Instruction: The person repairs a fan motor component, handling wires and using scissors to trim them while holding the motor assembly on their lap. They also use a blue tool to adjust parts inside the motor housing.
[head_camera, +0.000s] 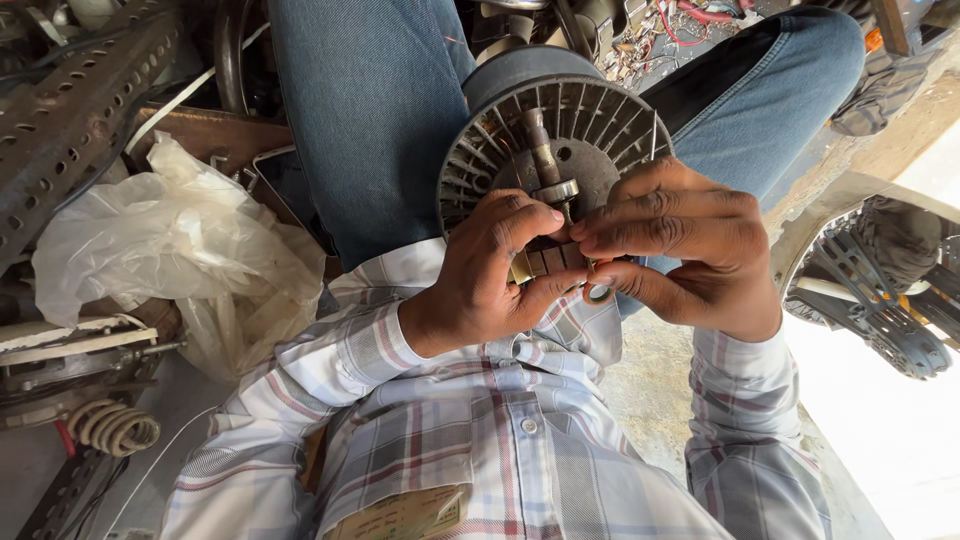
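Nearest the camera is the person's plaid shirt (500, 440), pale with red and grey checks, with a tan card poking from the chest pocket (400, 515). Both sleeves run up to the hands, which meet at the middle of the view.

The left hand (490, 275) has its fingers (525, 215) curled together, thumb below and forefinger above, clamped on the commutator (548, 260), a small drum of brown segmented bars at the near end of the motor's shaft. The right hand (680, 250) comes in from the other side; its fingers are pressed together and pinch at the same commutator, fingertip to fingertip with the left hand. A small metal ring (600, 292) shows just under the right thumb; whether it is held or only hangs there cannot be told.

Beyond the hands stands the motor rotor (500, 140), a round grey part with radial fins, resting between the person's thighs in blue jeans (370, 110). Its steel shaft (540, 145) rises from the centre toward the hands.

To the left lie a crumpled translucent plastic bag (170, 250), a coil spring (110, 425) and a perforated metal bar (70, 110). At the right edge is a black finned part (880, 300); far off, a tangle of wires (660, 30).
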